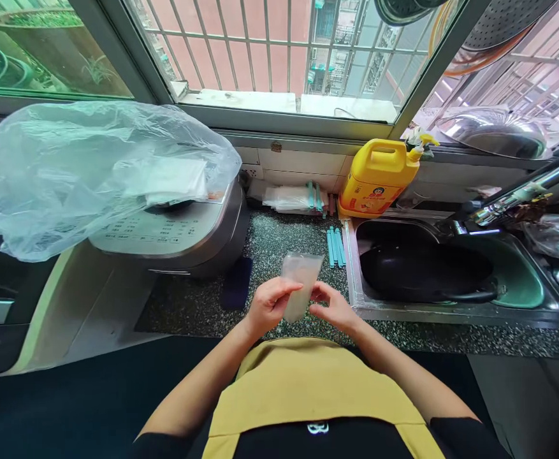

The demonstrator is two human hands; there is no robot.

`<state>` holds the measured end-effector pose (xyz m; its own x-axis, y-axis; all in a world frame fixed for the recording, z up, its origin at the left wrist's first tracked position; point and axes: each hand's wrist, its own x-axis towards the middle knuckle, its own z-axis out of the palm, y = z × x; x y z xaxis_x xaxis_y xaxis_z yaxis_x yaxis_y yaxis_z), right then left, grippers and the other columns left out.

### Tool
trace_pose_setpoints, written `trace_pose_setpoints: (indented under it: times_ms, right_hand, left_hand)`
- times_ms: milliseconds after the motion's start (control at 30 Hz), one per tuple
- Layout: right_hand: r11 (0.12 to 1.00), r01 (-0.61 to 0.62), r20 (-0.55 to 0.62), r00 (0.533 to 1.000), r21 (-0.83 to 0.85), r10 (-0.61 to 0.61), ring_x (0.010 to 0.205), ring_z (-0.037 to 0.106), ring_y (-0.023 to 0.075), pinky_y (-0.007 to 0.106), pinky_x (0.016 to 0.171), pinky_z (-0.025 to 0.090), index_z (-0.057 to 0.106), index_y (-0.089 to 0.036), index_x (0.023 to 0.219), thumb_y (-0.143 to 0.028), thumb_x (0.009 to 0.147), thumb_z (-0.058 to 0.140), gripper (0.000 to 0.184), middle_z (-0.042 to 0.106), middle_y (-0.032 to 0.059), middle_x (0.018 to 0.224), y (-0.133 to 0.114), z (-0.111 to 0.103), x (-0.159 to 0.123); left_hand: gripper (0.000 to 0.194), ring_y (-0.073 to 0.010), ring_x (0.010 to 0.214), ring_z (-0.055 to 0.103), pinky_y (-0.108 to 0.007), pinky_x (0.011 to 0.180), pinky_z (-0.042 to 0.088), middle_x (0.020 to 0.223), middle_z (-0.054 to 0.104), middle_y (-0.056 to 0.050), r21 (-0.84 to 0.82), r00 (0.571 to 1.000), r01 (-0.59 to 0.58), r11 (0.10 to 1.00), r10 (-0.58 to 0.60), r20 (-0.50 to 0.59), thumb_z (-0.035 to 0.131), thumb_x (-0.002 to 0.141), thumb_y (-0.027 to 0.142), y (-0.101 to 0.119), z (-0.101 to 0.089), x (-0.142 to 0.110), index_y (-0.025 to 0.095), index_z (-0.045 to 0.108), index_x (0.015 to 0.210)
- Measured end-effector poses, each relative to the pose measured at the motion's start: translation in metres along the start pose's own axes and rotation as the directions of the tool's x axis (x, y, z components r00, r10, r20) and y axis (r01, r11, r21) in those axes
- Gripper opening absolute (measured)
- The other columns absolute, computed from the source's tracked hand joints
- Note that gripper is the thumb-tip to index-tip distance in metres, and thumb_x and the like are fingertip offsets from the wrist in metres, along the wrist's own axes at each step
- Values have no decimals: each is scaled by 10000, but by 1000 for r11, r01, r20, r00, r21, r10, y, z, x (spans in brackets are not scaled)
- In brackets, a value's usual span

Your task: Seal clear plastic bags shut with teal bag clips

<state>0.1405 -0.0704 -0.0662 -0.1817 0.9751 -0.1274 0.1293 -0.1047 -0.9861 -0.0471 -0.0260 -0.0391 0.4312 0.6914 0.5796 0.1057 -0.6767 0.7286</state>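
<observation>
A small translucent plastic bag (302,280), wide at the top and narrower below, stands upright over the speckled countertop (283,236). My left hand (270,303) is closed on its left edge, thumb across the front. Beside the right edge is my right hand (333,307), its thumb and forefinger curved and apart; whether the fingertips touch the bag is hard to see. Several teal sealing strips (335,247) lie on the counter by the sink. Behind them, against the wall, are a stack of clear bags (286,199) and more teal strips.
At left stands a grey rice cooker (203,236), a big clear plastic bag (92,166) over its lid. A dark flat object (236,284) lies beside it. On the right are a yellow jug (375,175), a sink (522,274) with a black pan (427,271), and a faucet (499,210).
</observation>
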Motion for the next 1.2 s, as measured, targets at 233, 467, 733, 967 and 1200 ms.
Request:
trace_pose_setpoints:
  times_ms: [233, 467, 733, 967, 1200]
  right_hand:
    - [999, -27, -122, 992, 29, 31, 592, 474, 116, 266, 604, 399, 570, -179, 623, -531, 670, 692, 375, 555, -10, 610, -3, -20, 35]
    - [998, -66, -101, 993, 15, 68, 586, 467, 119, 266, 592, 386, 579, -184, 622, -467, 668, 698, 311, 557, -7, 617, 5, -25, 45]
    - [972, -118, -26, 992, 205, 125, 604, 476, 116, 264, 609, 386, 581, -180, 626, -519, 633, 733, 371, 552, -13, 634, -23, -28, 47]
    - [960, -128, -90, 984, 250, 154, 565, 415, 93, 244, 582, 354, 523, -180, 592, -539, 580, 757, 429, 494, -41, 589, -32, -33, 54]
    - [990, -75, -130, 987, 118, 91, 572, 421, 101, 244, 560, 357, 534, -184, 584, -582, 610, 706, 434, 514, -25, 595, -34, -33, 60]
  left_hand:
    - [434, -258, 1033, 607, -429, 898, 481, 1119, 633, -173, 319, 950, 311, 895, -287, -121, 498, 858, 393, -70, 18, -36, 135, 520, 1207]
    - [521, -358, 1208, 502, -585, 1033, 326, 1290, 518, -224, 483, 759, 629, 609, -614, -215, 508, 841, 457, -119, 15, -61, 125, 499, 1243]
    - [775, -204, 995, 626, -376, 893, 477, 1187, 617, -128, -574, 880, 440, 690, -458, 124, 470, 826, 619, -70, 36, 1, 253, 211, 1457]
    - [537, -106, 758, 628, -217, 705, 501, 894, 699, -36, -436, 917, 389, 812, -386, 100, 591, 848, 307, -47, 29, 11, 244, 445, 1361]
    - [408, -134, 859, 674, -251, 761, 528, 1009, 729, -52, -99, 989, 75, 992, -61, 132, 454, 877, 112, -41, 16, 15, 255, 585, 1236]
